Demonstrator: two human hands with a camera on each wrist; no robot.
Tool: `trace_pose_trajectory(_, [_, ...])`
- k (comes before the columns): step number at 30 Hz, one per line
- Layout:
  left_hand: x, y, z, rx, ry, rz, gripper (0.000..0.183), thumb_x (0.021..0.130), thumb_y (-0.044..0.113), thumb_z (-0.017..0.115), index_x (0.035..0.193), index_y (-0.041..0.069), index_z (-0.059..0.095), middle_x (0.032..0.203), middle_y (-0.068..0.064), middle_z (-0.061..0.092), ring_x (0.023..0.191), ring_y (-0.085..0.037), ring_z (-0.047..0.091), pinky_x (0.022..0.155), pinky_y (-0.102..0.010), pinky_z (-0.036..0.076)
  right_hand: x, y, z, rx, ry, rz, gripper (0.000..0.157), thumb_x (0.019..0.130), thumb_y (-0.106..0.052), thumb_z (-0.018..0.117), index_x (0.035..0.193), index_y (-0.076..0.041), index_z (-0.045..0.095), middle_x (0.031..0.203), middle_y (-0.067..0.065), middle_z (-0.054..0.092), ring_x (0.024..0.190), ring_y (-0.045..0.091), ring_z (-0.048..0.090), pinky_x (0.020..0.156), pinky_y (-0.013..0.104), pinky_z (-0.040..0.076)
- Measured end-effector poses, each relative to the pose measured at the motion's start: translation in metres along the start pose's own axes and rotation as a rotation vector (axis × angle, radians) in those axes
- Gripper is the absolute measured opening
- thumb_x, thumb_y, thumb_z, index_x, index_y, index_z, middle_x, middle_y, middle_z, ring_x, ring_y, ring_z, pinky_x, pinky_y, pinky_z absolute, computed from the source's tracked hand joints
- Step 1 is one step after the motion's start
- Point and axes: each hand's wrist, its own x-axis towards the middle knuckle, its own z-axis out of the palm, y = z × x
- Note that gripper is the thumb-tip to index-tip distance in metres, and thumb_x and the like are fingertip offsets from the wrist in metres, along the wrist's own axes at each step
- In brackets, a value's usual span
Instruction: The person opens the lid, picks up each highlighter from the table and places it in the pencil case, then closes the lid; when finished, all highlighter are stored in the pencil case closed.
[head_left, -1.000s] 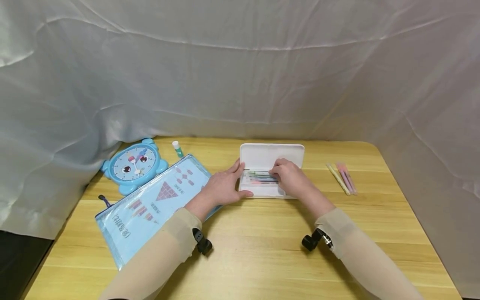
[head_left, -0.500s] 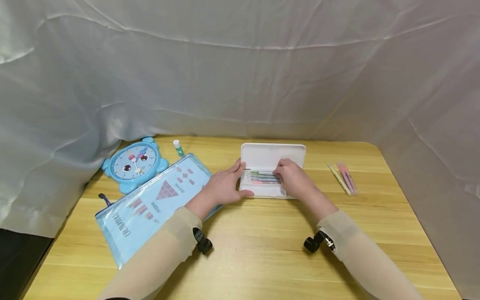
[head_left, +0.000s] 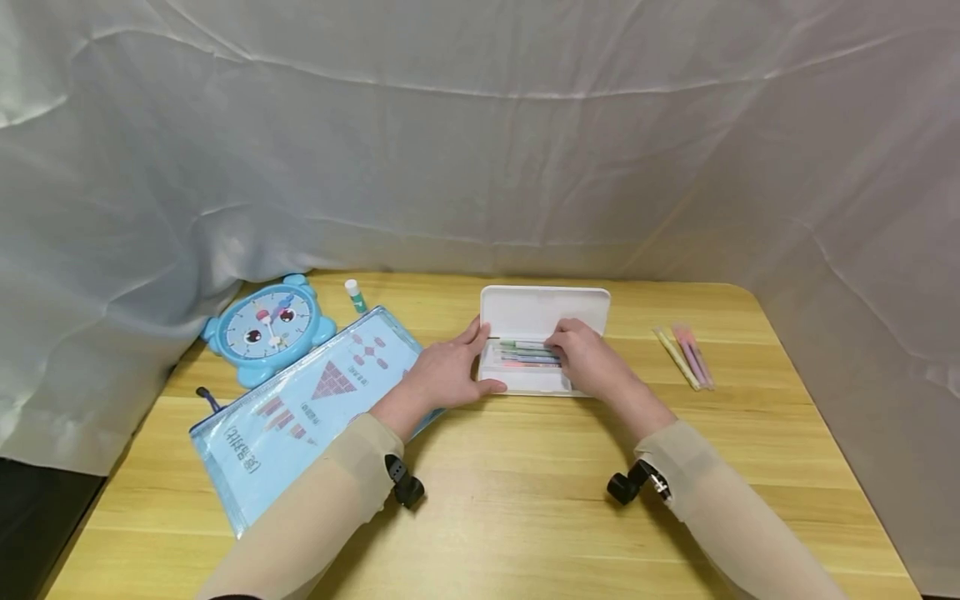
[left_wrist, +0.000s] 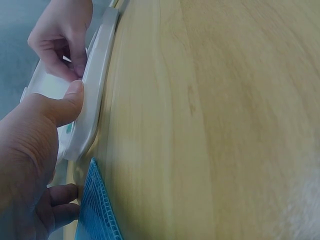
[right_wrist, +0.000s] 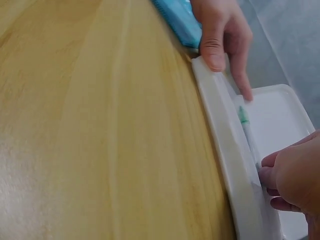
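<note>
1. The blue pouch, partly hidden by the left sleeve, could be dragged if caught by it.
2. The left hand is spread at the left end of the pencil case on the counter, thumb laid on the front edge; the case could be skewed if that bracing is lost.
3. Inside it, a green-tipped pen seems pinched by the right hand; neighbouring pens could be disturbed by too wide a grip.
</note>
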Motion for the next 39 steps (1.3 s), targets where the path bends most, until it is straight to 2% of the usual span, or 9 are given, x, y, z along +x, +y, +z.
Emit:
trace_pose_trajectory(4, [0.000, 0.001, 0.000, 0.004, -0.001, 0.005, 0.107, 0.093, 0.072, 0.065, 0.170, 0.014, 0.019, 0.175, -0.006, 0.015, 0.118, -0.042, 0.065, 0.080, -0.043, 0.054, -0.005, 0.007, -0.009, 0.065, 0.077, -0.021, 0.014, 0.095, 0.010, 0.070, 0.105, 0.008, 0.078, 0.098, 0.015, 0.066, 0.094, 0.032, 0.064, 0.087, 0.046, 0.056])
trace_pose_trajectory(8, [0.000, 0.002, -0.001, 0.010, -0.006, 0.007, 0.107, 0.093, 0.073, 0.065, 0.170, 0.015, 0.018, 0.175, -0.006, 0.014, 0.112, -0.042, 0.067, 0.072, -0.040, 0.053, -0.015, 0.015, -0.021, 0.110, 0.155, -0.030, 0.016, 0.092, 0.013, 0.071, 0.105, 0.009, 0.078, 0.097, 0.017, 0.068, 0.090, 0.034, 0.065, 0.081, 0.048, 0.056])
trace_pose_trajectory(13, [0.000, 0.003, -0.002, 0.040, -0.012, -0.008, 0.107, 0.093, 0.074, 0.063, 0.170, 0.016, 0.018, 0.175, -0.005, 0.014, 0.115, -0.042, 0.067, 0.065, -0.038, 0.051, -0.033, 0.022, -0.038, 0.143, 0.196, 0.040, 0.018, 0.093, 0.012, 0.071, 0.109, 0.009, 0.077, 0.101, 0.018, 0.069, 0.088, 0.032, 0.066, 0.077, 0.047, 0.055])
trace_pose_trajectory(17, [0.001, 0.004, -0.002, 0.079, -0.017, -0.030, 0.107, 0.093, 0.077, 0.061, 0.171, 0.017, 0.018, 0.176, -0.004, 0.014, 0.103, -0.039, 0.069, 0.055, -0.037, 0.047, -0.049, 0.025, -0.050, 0.117, 0.214, 0.115, 0.018, 0.095, 0.006, 0.073, 0.112, 0.004, 0.078, 0.106, 0.014, 0.071, 0.088, 0.029, 0.068, 0.074, 0.045, 0.055])
trace_pose_trajectory(19, [0.001, 0.004, -0.002, 0.097, -0.020, -0.035, 0.107, 0.093, 0.078, 0.060, 0.171, 0.018, 0.018, 0.176, -0.004, 0.014, 0.092, -0.035, 0.069, 0.052, -0.036, 0.045, -0.056, 0.028, -0.055, 0.097, 0.230, 0.136, 0.017, 0.096, 0.003, 0.074, 0.112, 0.003, 0.079, 0.106, 0.013, 0.072, 0.089, 0.029, 0.070, 0.074, 0.046, 0.056])
trace_pose_trajectory(24, [0.001, 0.006, -0.003, 0.131, -0.027, -0.043, 0.108, 0.092, 0.079, 0.059, 0.171, 0.017, 0.019, 0.175, -0.005, 0.016, 0.063, -0.024, 0.059, 0.049, -0.036, 0.042, -0.071, 0.037, -0.063, 0.113, 0.312, 0.115, 0.017, 0.092, 0.009, 0.075, 0.108, 0.006, 0.078, 0.101, 0.016, 0.072, 0.090, 0.033, 0.069, 0.078, 0.051, 0.056])
trace_pose_trajectory(28, [0.000, 0.008, -0.005, 0.150, -0.031, -0.045, 0.107, 0.092, 0.079, 0.058, 0.171, 0.017, 0.020, 0.175, -0.005, 0.018, 0.055, -0.022, 0.053, 0.049, -0.036, 0.042, -0.083, 0.045, -0.067, 0.125, 0.375, 0.117, 0.016, 0.091, 0.010, 0.076, 0.106, 0.006, 0.078, 0.098, 0.016, 0.072, 0.086, 0.033, 0.068, 0.074, 0.050, 0.055])
trace_pose_trajectory(33, [0.000, 0.007, -0.004, 0.159, -0.032, -0.039, 0.106, 0.093, 0.079, 0.058, 0.170, 0.017, 0.020, 0.175, -0.006, 0.019, 0.057, -0.022, 0.053, 0.049, -0.036, 0.041, -0.098, 0.055, -0.071, 0.115, 0.379, 0.195, 0.015, 0.094, 0.006, 0.075, 0.109, 0.006, 0.078, 0.098, 0.016, 0.073, 0.083, 0.032, 0.069, 0.072, 0.044, 0.054])
trace_pose_trajectory(39, [0.000, 0.007, -0.004, 0.149, -0.032, -0.039, 0.107, 0.093, 0.079, 0.058, 0.171, 0.016, 0.019, 0.175, -0.006, 0.017, 0.062, -0.022, 0.055, 0.050, -0.036, 0.042, -0.116, 0.068, -0.075, 0.126, 0.318, 0.318, 0.018, 0.096, 0.002, 0.074, 0.111, 0.011, 0.075, 0.101, 0.025, 0.071, 0.085, 0.041, 0.069, 0.074, 0.055, 0.056])
